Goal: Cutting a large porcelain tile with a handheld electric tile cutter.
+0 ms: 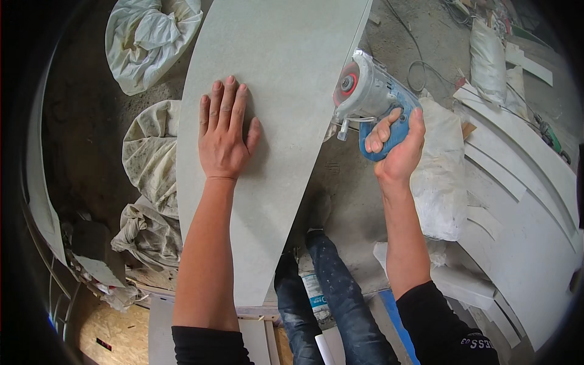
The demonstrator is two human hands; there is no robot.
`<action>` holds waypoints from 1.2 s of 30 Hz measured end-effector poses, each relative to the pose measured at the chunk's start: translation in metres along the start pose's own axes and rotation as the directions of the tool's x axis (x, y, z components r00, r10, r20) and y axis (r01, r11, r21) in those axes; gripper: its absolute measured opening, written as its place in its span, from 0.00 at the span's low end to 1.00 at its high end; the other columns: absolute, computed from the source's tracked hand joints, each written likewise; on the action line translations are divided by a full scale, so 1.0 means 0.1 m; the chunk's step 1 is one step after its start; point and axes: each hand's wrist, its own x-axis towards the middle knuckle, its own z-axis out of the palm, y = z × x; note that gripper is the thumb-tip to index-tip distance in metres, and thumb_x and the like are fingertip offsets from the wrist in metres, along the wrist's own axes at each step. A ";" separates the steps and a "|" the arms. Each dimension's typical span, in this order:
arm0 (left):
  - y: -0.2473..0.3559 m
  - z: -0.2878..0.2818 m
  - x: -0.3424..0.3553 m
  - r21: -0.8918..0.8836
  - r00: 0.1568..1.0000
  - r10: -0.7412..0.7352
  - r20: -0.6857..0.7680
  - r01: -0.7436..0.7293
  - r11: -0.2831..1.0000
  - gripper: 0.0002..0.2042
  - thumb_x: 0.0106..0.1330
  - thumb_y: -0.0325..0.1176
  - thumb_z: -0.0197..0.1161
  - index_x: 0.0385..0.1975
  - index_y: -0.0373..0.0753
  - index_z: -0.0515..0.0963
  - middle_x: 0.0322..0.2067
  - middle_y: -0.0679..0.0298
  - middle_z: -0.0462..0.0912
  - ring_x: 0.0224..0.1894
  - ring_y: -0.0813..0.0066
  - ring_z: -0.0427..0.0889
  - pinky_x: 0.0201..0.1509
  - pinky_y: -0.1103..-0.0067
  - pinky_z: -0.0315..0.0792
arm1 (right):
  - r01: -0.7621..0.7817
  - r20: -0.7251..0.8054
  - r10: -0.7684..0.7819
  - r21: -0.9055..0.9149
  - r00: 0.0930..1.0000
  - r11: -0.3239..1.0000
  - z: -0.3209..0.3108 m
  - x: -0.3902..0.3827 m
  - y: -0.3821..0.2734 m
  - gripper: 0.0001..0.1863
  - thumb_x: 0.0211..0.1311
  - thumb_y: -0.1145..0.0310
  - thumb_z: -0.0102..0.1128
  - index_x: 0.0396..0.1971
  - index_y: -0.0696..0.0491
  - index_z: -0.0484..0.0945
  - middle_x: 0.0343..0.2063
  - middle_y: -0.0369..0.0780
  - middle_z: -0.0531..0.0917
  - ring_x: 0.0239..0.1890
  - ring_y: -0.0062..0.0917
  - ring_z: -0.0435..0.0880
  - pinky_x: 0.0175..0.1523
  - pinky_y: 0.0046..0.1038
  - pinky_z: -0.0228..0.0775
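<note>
A large pale grey slab (286, 67) stretches from the top of the view down toward me. My left hand (225, 134) lies flat on it, fingers stretched out and slightly spread. At the slab's right edge, my right hand (401, 137) grips the blue handle of a handheld cutting saw (382, 91) with a grey body. Its round red-rimmed blade (347, 83) faces the slab and sits right at the edge. Whether the blade touches the slab, I cannot tell. A small clear fitting hangs below the blade guard.
White sacks (152, 42) stand along the slab's left side. To the right are a full white sack (439, 176), stacked pale offcuts (511, 176) and a green power tool (550, 137). A dark cable (409, 27) trails over the dusty floor. A white bucket (315, 295) stands between my legs.
</note>
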 end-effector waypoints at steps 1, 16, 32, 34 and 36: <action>0.00 0.00 0.00 0.000 1.000 0.000 0.000 0.000 1.000 0.32 0.82 0.45 0.57 0.85 0.47 0.66 0.86 0.63 0.63 0.89 0.61 0.56 0.93 0.60 0.48 | 0.000 0.000 0.000 0.000 1.000 1.000 0.00 0.00 0.00 0.27 0.86 0.42 0.49 0.35 0.52 0.77 0.19 0.38 0.75 0.17 0.26 0.72 0.25 0.33 0.67; 0.00 0.01 0.00 0.007 1.000 0.000 -0.005 0.000 1.000 0.32 0.82 0.46 0.57 0.85 0.48 0.66 0.86 0.63 0.63 0.89 0.62 0.56 0.93 0.61 0.47 | 0.007 0.005 -0.007 0.004 1.000 1.000 -0.02 -0.03 0.03 0.27 0.86 0.42 0.50 0.35 0.53 0.77 0.19 0.38 0.75 0.17 0.26 0.72 0.25 0.33 0.67; -0.01 0.04 -0.01 0.002 1.000 0.004 -0.021 -0.004 1.000 0.32 0.83 0.46 0.57 0.84 0.48 0.67 0.86 0.64 0.63 0.89 0.61 0.56 0.93 0.60 0.48 | 0.006 -0.001 -0.006 0.000 1.000 1.000 -0.07 -0.06 0.08 0.27 0.85 0.42 0.51 0.37 0.53 0.77 0.19 0.39 0.75 0.17 0.27 0.72 0.25 0.33 0.68; -0.02 0.03 -0.01 0.003 1.000 0.007 -0.020 -0.007 1.000 0.32 0.83 0.47 0.57 0.84 0.48 0.67 0.86 0.64 0.63 0.89 0.61 0.56 0.93 0.60 0.48 | 0.001 -0.003 -0.001 0.002 1.000 1.000 -0.06 -0.08 0.08 0.27 0.85 0.42 0.51 0.37 0.53 0.78 0.19 0.39 0.75 0.17 0.27 0.72 0.25 0.33 0.67; -0.02 0.04 -0.01 0.002 0.999 0.009 -0.035 -0.009 1.000 0.32 0.83 0.47 0.56 0.84 0.48 0.67 0.86 0.63 0.63 0.89 0.61 0.56 0.93 0.60 0.48 | 0.008 -0.003 -0.008 0.000 1.000 1.000 -0.06 -0.07 0.08 0.28 0.85 0.42 0.51 0.37 0.54 0.78 0.19 0.39 0.75 0.17 0.27 0.72 0.25 0.33 0.67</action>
